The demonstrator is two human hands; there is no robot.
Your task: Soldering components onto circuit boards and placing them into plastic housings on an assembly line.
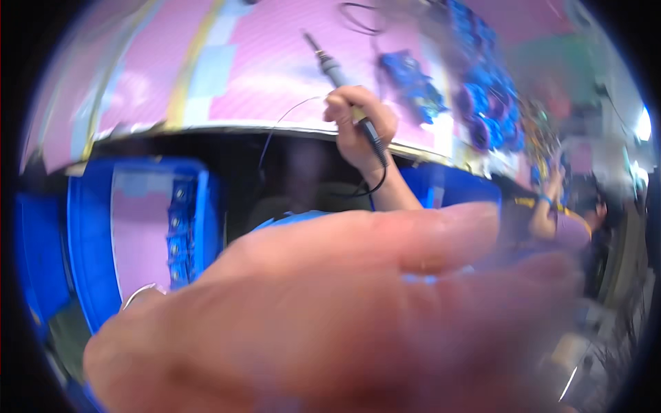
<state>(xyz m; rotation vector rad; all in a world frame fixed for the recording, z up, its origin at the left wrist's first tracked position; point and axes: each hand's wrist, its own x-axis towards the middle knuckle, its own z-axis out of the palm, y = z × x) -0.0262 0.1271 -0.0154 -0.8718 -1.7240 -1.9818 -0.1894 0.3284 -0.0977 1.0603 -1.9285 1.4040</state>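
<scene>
Pink sheeting, glossy and crossed by yellow and pale blue strips, covers the workbench (268, 65), whose front edge bows across the view and passes beneath the right hand (365, 127). Bare surface opens out to the left of that hand; to its right the room narrows at a small cluster of blue parts (413, 82) and, past it, a larger blurred heap of blue pieces (485, 89). Below the edge, a dark gap lies beside a rectangular blue plastic bin (89, 241), which has a row of blue components (179, 234) along its right wall. At the bench edge, the right hand's bent fingers grasp a slim grey-and-black soldering iron (333, 72). Its long axis slants, the metal tip (311, 41) pointing forward and left over the pink surface, the black cord (384, 173) leaving the rear end and curving downward. Very close to the lens, the left hand (330, 310) stretches its blurred fingers rightward, hiding much of the lower view; whether it holds anything I cannot tell. Far right, a co-worker (564, 227) has a forearm raised.
</scene>
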